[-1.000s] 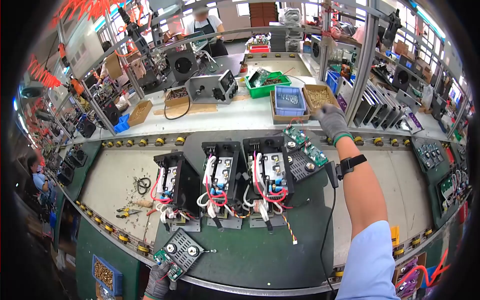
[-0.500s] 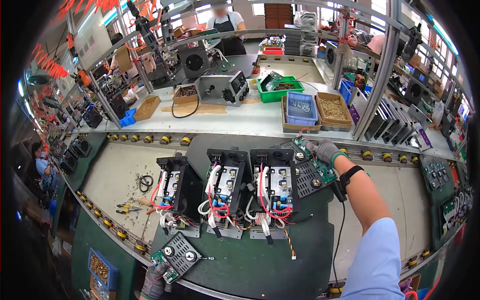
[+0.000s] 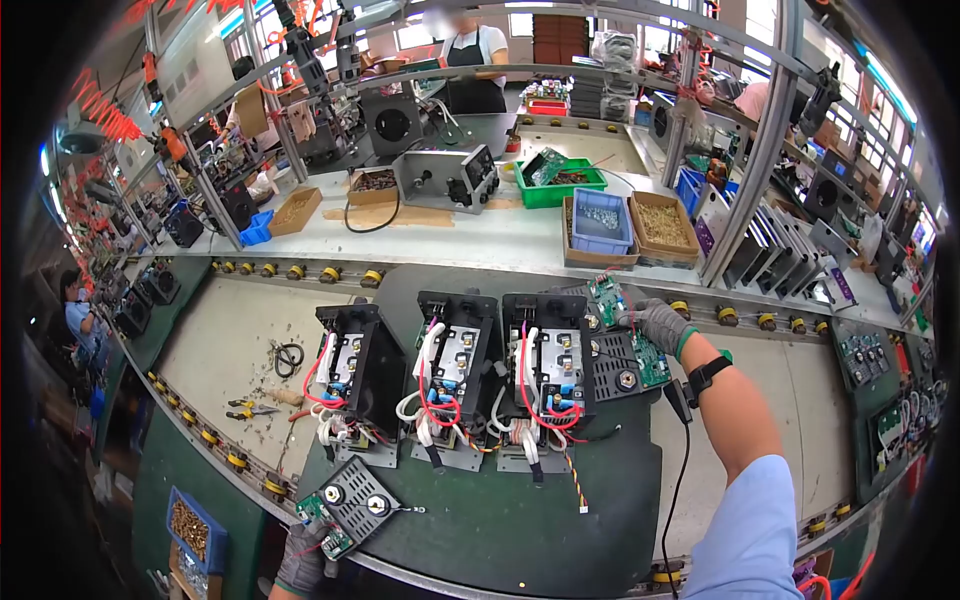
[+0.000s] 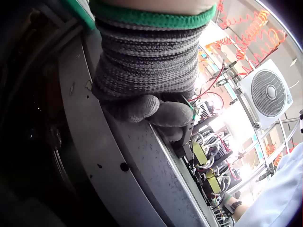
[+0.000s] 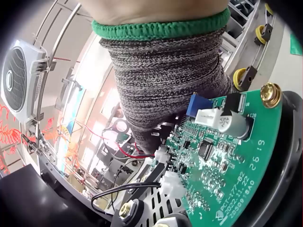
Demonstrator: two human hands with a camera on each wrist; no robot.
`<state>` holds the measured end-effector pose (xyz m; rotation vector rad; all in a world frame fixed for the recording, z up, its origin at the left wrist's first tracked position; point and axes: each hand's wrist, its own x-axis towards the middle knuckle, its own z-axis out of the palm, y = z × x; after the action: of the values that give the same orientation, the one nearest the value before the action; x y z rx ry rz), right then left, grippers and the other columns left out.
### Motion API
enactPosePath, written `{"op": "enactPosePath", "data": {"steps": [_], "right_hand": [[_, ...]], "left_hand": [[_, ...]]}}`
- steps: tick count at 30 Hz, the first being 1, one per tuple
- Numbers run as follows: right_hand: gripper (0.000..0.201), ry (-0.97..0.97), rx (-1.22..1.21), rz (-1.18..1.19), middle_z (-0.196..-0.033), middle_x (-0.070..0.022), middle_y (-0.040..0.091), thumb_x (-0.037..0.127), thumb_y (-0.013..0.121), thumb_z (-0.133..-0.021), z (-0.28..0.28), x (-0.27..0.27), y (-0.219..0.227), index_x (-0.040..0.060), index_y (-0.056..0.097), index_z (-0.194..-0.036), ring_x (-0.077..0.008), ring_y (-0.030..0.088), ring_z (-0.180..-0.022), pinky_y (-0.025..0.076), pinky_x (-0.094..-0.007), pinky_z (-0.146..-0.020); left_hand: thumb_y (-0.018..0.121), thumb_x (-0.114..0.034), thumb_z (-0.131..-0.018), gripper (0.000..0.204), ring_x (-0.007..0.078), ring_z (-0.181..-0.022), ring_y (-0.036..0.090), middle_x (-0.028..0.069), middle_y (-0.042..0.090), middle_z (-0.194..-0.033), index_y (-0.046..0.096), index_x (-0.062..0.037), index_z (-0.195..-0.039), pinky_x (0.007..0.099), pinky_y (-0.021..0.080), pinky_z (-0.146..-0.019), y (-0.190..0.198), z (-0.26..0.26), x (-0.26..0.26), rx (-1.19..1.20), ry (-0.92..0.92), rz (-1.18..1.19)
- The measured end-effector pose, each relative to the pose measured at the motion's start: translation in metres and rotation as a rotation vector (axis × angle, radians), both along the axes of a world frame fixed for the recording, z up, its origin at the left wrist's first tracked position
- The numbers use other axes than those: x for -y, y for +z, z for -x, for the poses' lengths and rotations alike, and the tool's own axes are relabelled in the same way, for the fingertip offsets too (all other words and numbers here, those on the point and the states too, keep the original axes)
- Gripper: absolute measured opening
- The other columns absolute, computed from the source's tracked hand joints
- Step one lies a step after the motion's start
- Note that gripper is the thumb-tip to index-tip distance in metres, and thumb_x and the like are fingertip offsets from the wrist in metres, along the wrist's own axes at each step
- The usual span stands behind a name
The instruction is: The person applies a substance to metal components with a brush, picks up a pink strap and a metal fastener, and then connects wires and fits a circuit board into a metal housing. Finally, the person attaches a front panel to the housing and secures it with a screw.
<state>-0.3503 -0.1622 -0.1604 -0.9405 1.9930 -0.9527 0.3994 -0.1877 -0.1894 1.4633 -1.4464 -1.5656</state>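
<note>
My gloved left hand (image 3: 303, 558) grips the lower edge of a slotted black panel (image 3: 350, 507) at the front edge; in the left wrist view its fingers (image 4: 173, 113) curl over the panel. A green circuit board (image 3: 312, 507) and round metal terminals sit on that panel. At the right, my gloved right hand (image 3: 660, 325) reaches over another green board (image 3: 652, 362) on a second slotted panel (image 3: 612, 372). In the right wrist view this board (image 5: 246, 175) hides the fingertips, so their hold is unclear. Left of it, three black units (image 3: 545, 350) stand in a row.
Behind are a cardboard box of screws (image 3: 660, 222), a blue bin (image 3: 602, 222) and a green tray (image 3: 560, 190). Pliers (image 3: 250, 409) and a cable coil lie at the left. A black cable (image 3: 674, 500) hangs from my right wrist. Another person stands across the line.
My right hand has come from the box of screws at the back to the green board on the right panel. My left hand stays at its panel; the head view has shifted.
</note>
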Motion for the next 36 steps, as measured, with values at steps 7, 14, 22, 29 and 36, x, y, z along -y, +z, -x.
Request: {"op": "enactPosePath", "data": {"steps": [7, 14, 22, 29, 36], "right_hand": [[0.039, -0.173, -0.037, 0.233, -0.092, -0.0086, 0.071, 0.028, 0.080, -0.085, -0.012, -0.052, 0.020, -0.0047, 0.072, -0.106, -0.0182, 0.064, -0.083, 0.051, -0.0337, -0.079], [0.027, -0.293, 0.021, 0.380, -0.087, -0.0022, 0.068, 0.024, 0.074, -0.090, -0.036, -0.148, 0.014, -0.0017, 0.072, -0.099, -0.0134, 0.060, -0.075, 0.049, -0.0308, -0.070], [0.017, -0.529, 0.274, 0.442, -0.080, -0.0009, 0.066, 0.022, 0.072, -0.092, -0.153, -0.267, 0.020, 0.0053, 0.072, -0.094, -0.0134, 0.058, -0.066, 0.048, -0.0309, -0.061], [0.026, -0.688, 0.446, 0.451, -0.091, -0.0087, 0.074, 0.031, 0.075, -0.091, -0.286, -0.304, 0.009, 0.0077, 0.071, -0.102, -0.0231, 0.070, -0.074, 0.060, -0.0400, -0.068], [0.019, -0.763, 0.648, 0.587, -0.093, -0.0090, 0.074, 0.028, 0.069, -0.098, -0.336, -0.274, -0.074, 0.0104, 0.073, -0.103, -0.0257, 0.071, -0.079, 0.062, -0.0418, -0.075]], "left_hand": [[0.068, -0.021, -0.097, 0.026, 0.0160, -0.092, 0.068, 0.0072, 0.069, -0.104, 0.064, -0.0018, -0.114, 0.0314, 0.059, -0.078, -0.002, 0.002, 0.000, -0.198, 0.022, -0.062], [0.058, -0.019, -0.102, 0.029, 0.0265, -0.106, 0.069, 0.0181, 0.067, -0.118, 0.070, -0.0039, -0.123, 0.0363, 0.058, -0.088, -0.001, -0.006, -0.002, 0.065, -0.254, 0.277], [0.061, -0.054, -0.099, 0.060, 0.0213, -0.041, 0.063, 0.0133, 0.069, -0.071, 0.064, 0.0057, -0.105, 0.0265, 0.045, -0.031, 0.015, -0.004, 0.003, -0.341, -0.227, -0.203], [0.058, -0.036, -0.104, 0.042, 0.0198, -0.050, 0.066, 0.0151, 0.072, -0.086, 0.061, 0.0024, -0.121, 0.0241, 0.048, -0.035, 0.014, -0.001, -0.003, -0.591, -0.383, -0.243], [0.063, -0.040, -0.102, 0.046, 0.0202, -0.048, 0.065, 0.0146, 0.071, -0.091, 0.060, 0.0026, -0.119, 0.0239, 0.047, -0.035, -0.002, 0.007, -0.006, -0.539, -0.395, -0.302]]}}
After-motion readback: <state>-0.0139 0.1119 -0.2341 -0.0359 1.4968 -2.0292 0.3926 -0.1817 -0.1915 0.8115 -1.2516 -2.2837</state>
